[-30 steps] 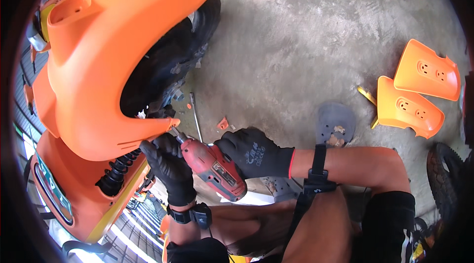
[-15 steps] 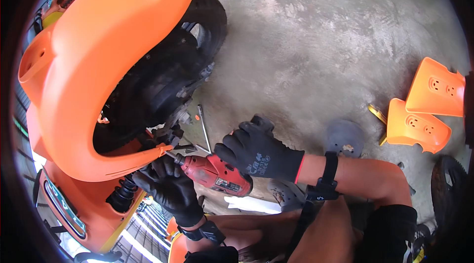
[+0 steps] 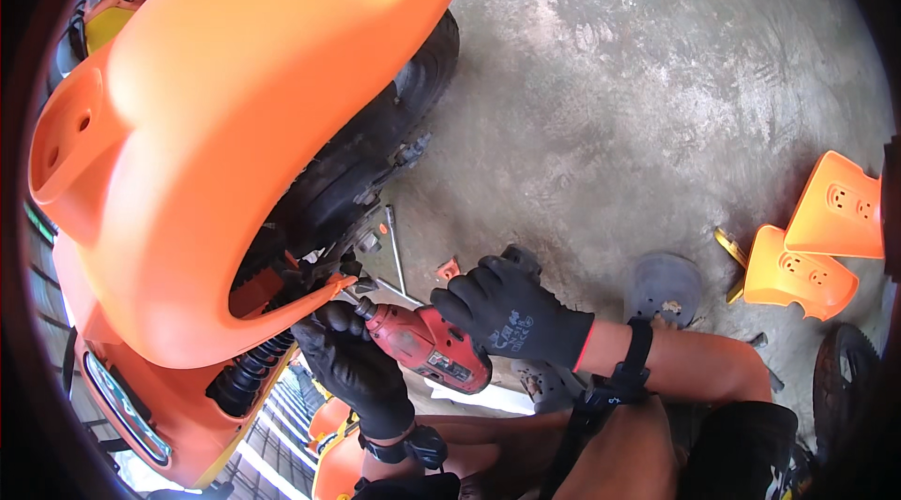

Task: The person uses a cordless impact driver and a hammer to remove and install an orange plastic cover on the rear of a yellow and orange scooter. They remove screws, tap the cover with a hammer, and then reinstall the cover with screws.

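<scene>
My right hand (image 3: 516, 312), in a black glove, is closed round the handle of a red cordless power driver (image 3: 427, 347). The driver points left, its nose at the narrow tip of a large orange fender (image 3: 216, 125) on a motor scooter. My left hand (image 3: 355, 364), gloved in black too, is beneath that tip, beside the driver's nose. Its fingers are curled together, and whatever they hold is hidden. Where the bit meets the fender is too small to make out.
The scooter's black wheel (image 3: 436, 59) shows behind the fender, a black coil spring (image 3: 251, 373) below it. A long metal wrench (image 3: 394, 242) lies on the concrete floor (image 3: 638, 78). Orange plastic panels (image 3: 835, 209) lie at the right, near a grey clog (image 3: 663, 286).
The fender looks larger and extends further right in view. The driver and both hands appear slightly lower and to the right. My left fingers, more spread before, are now curled in.
</scene>
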`<act>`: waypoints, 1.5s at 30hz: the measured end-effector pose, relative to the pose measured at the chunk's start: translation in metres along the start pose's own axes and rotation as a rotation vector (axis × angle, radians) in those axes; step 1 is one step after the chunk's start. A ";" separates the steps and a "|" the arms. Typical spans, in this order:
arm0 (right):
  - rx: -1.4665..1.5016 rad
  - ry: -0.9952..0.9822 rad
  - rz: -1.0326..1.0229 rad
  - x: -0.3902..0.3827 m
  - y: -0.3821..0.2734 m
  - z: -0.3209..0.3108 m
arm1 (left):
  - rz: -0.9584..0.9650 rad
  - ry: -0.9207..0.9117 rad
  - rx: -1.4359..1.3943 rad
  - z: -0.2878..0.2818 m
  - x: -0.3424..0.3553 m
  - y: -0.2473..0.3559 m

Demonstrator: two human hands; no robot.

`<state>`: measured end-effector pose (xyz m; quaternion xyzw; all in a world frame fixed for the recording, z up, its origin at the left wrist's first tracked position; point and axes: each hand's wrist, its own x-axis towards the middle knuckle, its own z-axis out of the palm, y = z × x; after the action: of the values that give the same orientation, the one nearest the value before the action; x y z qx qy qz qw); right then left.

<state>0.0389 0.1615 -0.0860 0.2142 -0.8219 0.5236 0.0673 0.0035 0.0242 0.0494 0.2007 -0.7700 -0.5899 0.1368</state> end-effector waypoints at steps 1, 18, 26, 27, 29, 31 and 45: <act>-0.017 -0.023 -0.003 0.000 0.000 -0.001 | 0.019 0.017 0.055 -0.001 -0.002 -0.002; 0.350 -0.117 0.023 -0.010 -0.016 0.009 | 0.703 -0.016 1.178 -0.010 0.000 0.001; 0.372 -0.081 0.065 -0.010 -0.019 0.001 | 0.301 0.035 0.840 0.004 -0.002 0.009; 0.336 -0.053 0.059 -0.011 -0.020 -0.001 | 0.358 0.031 0.940 0.006 -0.001 0.009; 0.351 -0.079 0.121 -0.011 -0.022 -0.005 | 0.345 0.025 0.848 0.010 -0.002 0.009; 0.377 -0.085 0.159 -0.011 -0.025 -0.009 | 0.290 0.052 0.772 0.013 -0.002 0.008; 0.285 -0.119 0.134 -0.010 -0.033 -0.021 | 0.606 -0.083 1.076 -0.010 0.011 0.001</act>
<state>0.0595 0.1715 -0.0522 0.1969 -0.7542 0.6247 -0.0479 -0.0018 0.0106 0.0523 -0.0091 -0.9871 -0.0612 0.1476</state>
